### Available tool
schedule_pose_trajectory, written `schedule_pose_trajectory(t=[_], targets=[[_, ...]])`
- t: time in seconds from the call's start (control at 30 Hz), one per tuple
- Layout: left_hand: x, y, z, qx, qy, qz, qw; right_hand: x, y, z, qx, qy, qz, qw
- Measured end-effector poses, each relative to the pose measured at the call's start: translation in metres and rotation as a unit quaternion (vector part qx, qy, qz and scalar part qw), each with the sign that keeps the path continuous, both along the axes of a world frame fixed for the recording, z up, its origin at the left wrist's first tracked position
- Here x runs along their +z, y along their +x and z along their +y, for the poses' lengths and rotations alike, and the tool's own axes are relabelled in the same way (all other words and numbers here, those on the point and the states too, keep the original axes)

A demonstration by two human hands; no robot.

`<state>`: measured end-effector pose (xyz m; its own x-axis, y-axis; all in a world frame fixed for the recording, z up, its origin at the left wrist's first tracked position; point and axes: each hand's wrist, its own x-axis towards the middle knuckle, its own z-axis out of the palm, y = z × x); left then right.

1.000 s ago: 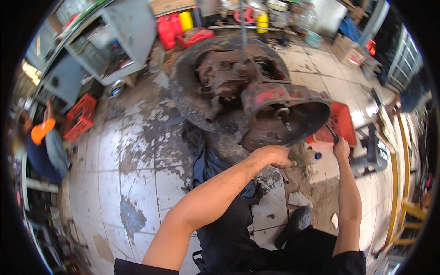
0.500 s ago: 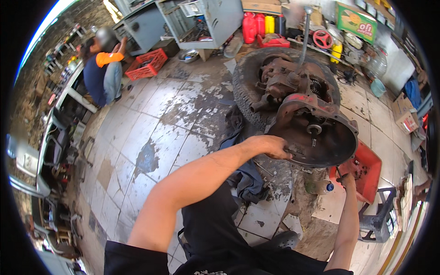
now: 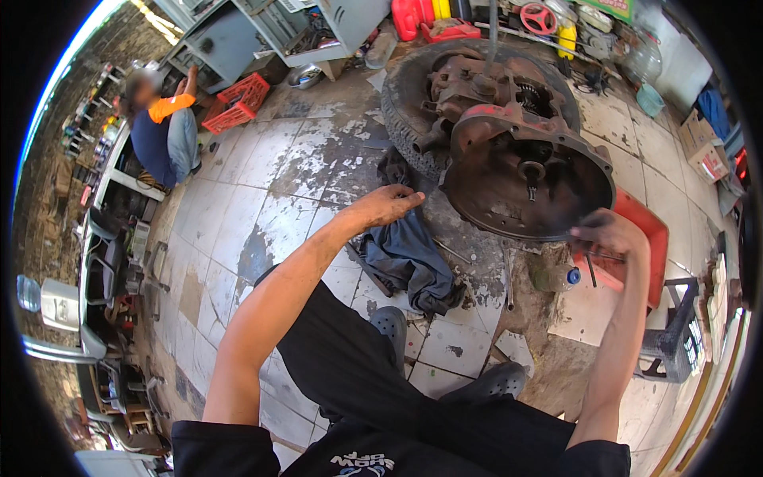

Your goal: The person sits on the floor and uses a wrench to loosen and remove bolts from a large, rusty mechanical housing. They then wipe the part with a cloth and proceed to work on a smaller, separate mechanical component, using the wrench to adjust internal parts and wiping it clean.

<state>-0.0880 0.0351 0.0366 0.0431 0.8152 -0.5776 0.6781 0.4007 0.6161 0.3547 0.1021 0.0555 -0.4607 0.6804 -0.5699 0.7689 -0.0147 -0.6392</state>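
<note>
A rusty gearbox (image 3: 477, 83) with a wide, dark bell housing (image 3: 493, 195) rests on a tyre (image 3: 401, 111). The housing's open mouth faces me, with a shaft (image 3: 532, 187) at its centre. My left hand (image 3: 385, 205) is held left of the housing, apart from it and above a dark blue cloth (image 3: 409, 258). Its fingers are loosely stretched and hold nothing visible. My right hand (image 3: 616, 236), partly blurred, is at the housing's lower right rim. Its fingers are closed around a thin dark metal tool (image 3: 591, 272), whose exact kind is unclear.
A red tray (image 3: 650, 230) lies behind my right hand, beside a bottle with a blue cap (image 3: 572, 276). A black plastic stool (image 3: 671, 338) stands at right. Rods (image 3: 509, 278) lie on the floor. Another person (image 3: 163, 131) crouches far left near a red crate (image 3: 238, 103).
My left hand has let go of the housing's lower left rim and moved left. My right hand has risen to the lower right rim with the tool. The view has shifted.
</note>
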Motion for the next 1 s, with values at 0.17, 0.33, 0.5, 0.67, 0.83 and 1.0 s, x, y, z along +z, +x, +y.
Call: schedule_pose_trajectory(t=[0.17,0.33,0.5,0.67,0.83,1.0], targets=[[-0.046,-0.014,0.002,0.179,-0.071,-0.241,0.951,-0.105,-0.120,-0.017,0.072,-0.034,-0.008,0.997],[-0.048,0.005,0.003,0.257,-0.059,-0.531,0.806,-0.268,-0.186,-0.117,0.016,0.167,-0.219,0.961],[-0.043,-0.013,-0.001,0.246,-0.040,-0.631,0.734,-0.286,-0.208,-0.132,-0.097,-0.124,-0.123,0.980],[-0.050,-0.015,0.007,0.230,-0.018,-0.601,0.765,-0.310,-0.194,-0.114,-0.125,0.100,-0.121,0.980],[-0.055,-0.010,0.007,0.236,-0.015,-0.590,0.772,-0.308,-0.208,-0.117,-0.134,0.140,-0.047,0.980],[-0.051,-0.003,0.005,0.229,-0.017,-0.611,0.758,-0.296,-0.217,-0.116,-0.066,0.032,-0.066,0.995]])
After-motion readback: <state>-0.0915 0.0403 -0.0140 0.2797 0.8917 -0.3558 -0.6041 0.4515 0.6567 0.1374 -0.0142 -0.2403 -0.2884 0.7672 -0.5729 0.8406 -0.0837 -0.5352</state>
